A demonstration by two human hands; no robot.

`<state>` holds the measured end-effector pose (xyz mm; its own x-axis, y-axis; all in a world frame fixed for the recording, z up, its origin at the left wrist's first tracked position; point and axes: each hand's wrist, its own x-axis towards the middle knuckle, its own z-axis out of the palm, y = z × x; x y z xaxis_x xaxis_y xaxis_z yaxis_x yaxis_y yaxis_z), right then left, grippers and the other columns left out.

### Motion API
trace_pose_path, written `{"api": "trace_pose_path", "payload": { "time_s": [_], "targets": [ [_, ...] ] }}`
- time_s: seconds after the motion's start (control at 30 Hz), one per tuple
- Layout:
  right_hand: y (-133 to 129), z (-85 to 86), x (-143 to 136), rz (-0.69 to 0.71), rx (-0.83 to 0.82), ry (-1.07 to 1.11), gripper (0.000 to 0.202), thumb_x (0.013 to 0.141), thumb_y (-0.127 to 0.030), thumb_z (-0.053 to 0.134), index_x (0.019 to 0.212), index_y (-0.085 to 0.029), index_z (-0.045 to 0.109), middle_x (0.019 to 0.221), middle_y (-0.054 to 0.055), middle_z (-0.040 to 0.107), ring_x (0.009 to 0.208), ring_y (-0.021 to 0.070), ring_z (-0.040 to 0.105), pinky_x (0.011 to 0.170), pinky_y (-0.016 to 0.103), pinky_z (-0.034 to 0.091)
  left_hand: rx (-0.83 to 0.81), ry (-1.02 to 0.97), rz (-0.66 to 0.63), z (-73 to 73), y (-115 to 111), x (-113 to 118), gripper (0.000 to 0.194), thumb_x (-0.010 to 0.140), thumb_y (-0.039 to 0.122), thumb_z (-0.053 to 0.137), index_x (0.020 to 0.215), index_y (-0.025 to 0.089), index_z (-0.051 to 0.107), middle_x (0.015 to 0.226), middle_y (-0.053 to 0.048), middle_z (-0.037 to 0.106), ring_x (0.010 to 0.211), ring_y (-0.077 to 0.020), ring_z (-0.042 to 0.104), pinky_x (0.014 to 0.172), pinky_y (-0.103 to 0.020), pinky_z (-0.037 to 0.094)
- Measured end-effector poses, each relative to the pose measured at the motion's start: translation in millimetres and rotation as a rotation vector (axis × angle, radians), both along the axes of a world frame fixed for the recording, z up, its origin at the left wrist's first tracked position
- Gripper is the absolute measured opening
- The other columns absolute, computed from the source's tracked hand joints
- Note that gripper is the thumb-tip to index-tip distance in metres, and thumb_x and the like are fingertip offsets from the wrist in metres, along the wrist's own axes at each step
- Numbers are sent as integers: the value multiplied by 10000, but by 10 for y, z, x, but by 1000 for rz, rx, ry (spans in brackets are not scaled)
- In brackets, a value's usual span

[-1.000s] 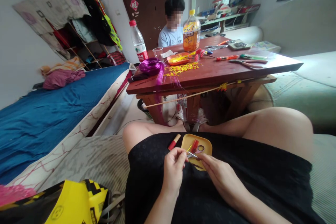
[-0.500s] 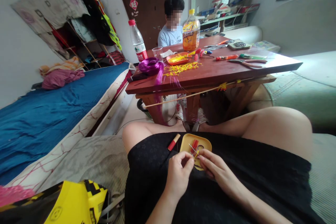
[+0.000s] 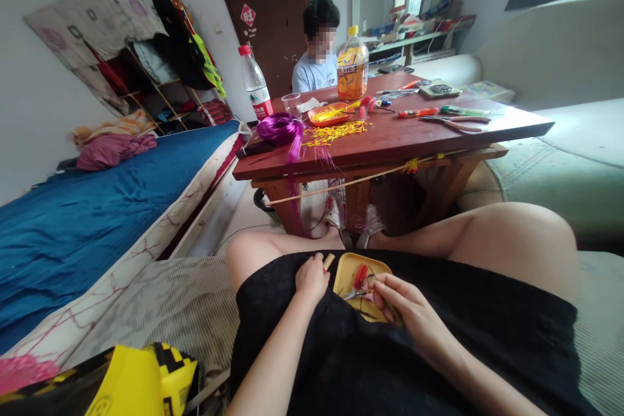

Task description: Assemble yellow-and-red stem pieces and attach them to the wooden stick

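Note:
My left hand (image 3: pixel 312 277) is closed around a small tube (image 3: pixel 329 261), whose tan end sticks out past the fingers. It rests on the black cloth over my lap, left of a yellow tray (image 3: pixel 342 268). Above the tray's right side, my right hand (image 3: pixel 397 299) is pinched. A thin dark strand shows at its fingertips and a greenish strip below the fingers; what exactly it grips is unclear. In the tray lie a red piece (image 3: pixel 361 275) and small scissors (image 3: pixel 351 295), their handle end close to my right fingers.
Ahead stands a red-brown table (image 3: pixel 390 136) with purple thread (image 3: pixel 280 127), yellow-red stems (image 3: pixel 336 133), pliers (image 3: pixel 455 123), a tea bottle (image 3: pixel 352 68) and a water bottle (image 3: pixel 256 86). A thin stick (image 3: pixel 336 185) juts along its front edge. Another person (image 3: pixel 316 68) sits behind.
My left hand has left my right fingers and moved left onto the tube. My right hand stays over the tray. The scissors' blades now point left, lower in the tray.

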<state>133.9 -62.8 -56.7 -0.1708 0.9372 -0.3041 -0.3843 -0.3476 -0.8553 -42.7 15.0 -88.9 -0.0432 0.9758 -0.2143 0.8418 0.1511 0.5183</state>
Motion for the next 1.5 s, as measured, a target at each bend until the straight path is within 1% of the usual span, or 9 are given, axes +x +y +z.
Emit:
{"api": "trace_pose_path", "payload": {
  "time_s": [0.17, 0.33, 0.53, 0.67, 0.83, 0.97, 1.1, 1.27, 1.5],
  "targets": [
    [15, 80, 74, -15, 19, 10, 334, 700, -474, 651, 735, -155, 558, 566, -42, 463, 483, 66, 316, 465, 195, 206, -4, 71, 42, -24, 120, 76, 306, 843, 300, 533, 1117, 163, 526, 1129, -78, 555, 941, -203, 572, 780, -408, 491],
    [9, 188, 179, 59, 48, 0, 339, 719, -468, 644, 701, -144, 547, 559, -42, 446, 480, 58, 294, 455, 196, 177, 123, 6, 62, 535, -112, -27, 311, 924, 229, 271, 1070, 146, 532, 930, -80, 606, 851, -180, 587, 750, -322, 456],
    [-4, 308, 234, 192, 116, -13, 360, 722, -481, 639, 653, -146, 525, 504, -57, 394, 460, 54, 245, 433, 204, 142, -84, -262, -543, 1042, -772, 163, 337, 623, 248, 667, 954, 230, 612, 767, 31, 615, 680, -149, 549, 607, -216, 396],
    [-34, 350, 257, 174, 137, -27, 346, 730, -473, 624, 659, -156, 507, 493, -65, 377, 450, 55, 225, 420, 194, 156, -232, -497, -548, 1030, -983, 298, 170, 596, 239, 681, 742, 184, 613, 577, 57, 480, 514, -92, 400, 485, -202, 282],
    [-223, 474, 252, 144, 476, -430, 265, 780, -399, 567, 635, -176, 562, 559, -6, 534, 513, 111, 444, 488, 216, 334, -210, -1002, -87, 894, -990, 364, 268, 599, 293, 676, 771, 183, 503, 514, 97, 335, 455, -62, 270, 454, -188, 234],
    [-311, 659, 248, 356, 698, -658, 135, 810, -225, 513, 742, -201, 627, 675, 15, 634, 596, 130, 549, 568, 212, 385, -153, -508, -201, 928, -1001, 407, 273, 570, 246, 690, 812, 189, 578, 520, 77, 432, 467, -86, 361, 460, -205, 239],
    [-243, 682, 204, 387, 397, -422, 209, 768, -345, 590, 649, -176, 560, 588, -10, 544, 550, 112, 457, 515, 204, 333, -115, -100, -500, 1090, -1108, 426, 199, 633, 328, 675, 809, 234, 675, 649, 13, 630, 556, -154, 536, 496, -228, 302],
    [-307, 366, 45, 225, -84, 116, 399, 696, -455, 668, 608, -189, 384, 478, -107, 251, 430, 40, 136, 396, 176, 111, -136, 57, -648, 1062, -1283, 443, 319, 679, 499, 608, 603, 195, 665, 451, 1, 552, 405, -142, 474, 400, -245, 181],
    [-448, 229, -35, 130, -82, 131, 432, 733, -488, 626, 604, -202, 329, 473, -114, 228, 424, 40, 102, 395, 176, 104, -133, -256, -314, 840, -1467, 437, 202, 672, 300, 589, 544, 183, 485, 458, 55, 341, 416, -85, 318, 443, -243, 184]
  ]
}}
